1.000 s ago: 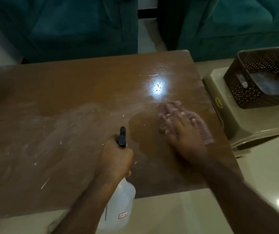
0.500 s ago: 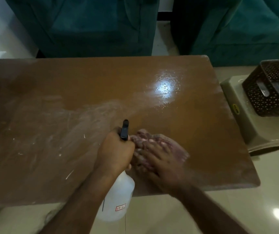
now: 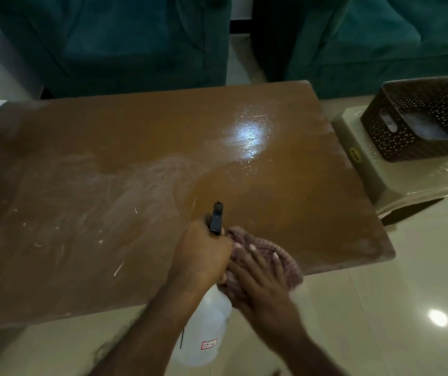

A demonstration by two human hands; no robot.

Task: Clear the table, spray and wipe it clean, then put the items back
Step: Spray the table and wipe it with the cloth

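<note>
The left hand (image 3: 202, 257) is wrapped around the neck of a white spray bottle (image 3: 203, 332), its black nozzle pointing toward 12 o'clock over the brown table (image 3: 136, 158). Just beside it at 3 o'clock, the right hand (image 3: 260, 289) lies flat with fingers spread, pressing a pinkish cloth (image 3: 271, 256) onto the table's near edge. Whitish smears cover the table toward 9 o'clock. At 2 o'clock, off the table, a brown perforated basket (image 3: 407, 137) sits on a beige stool (image 3: 363, 164).
</note>
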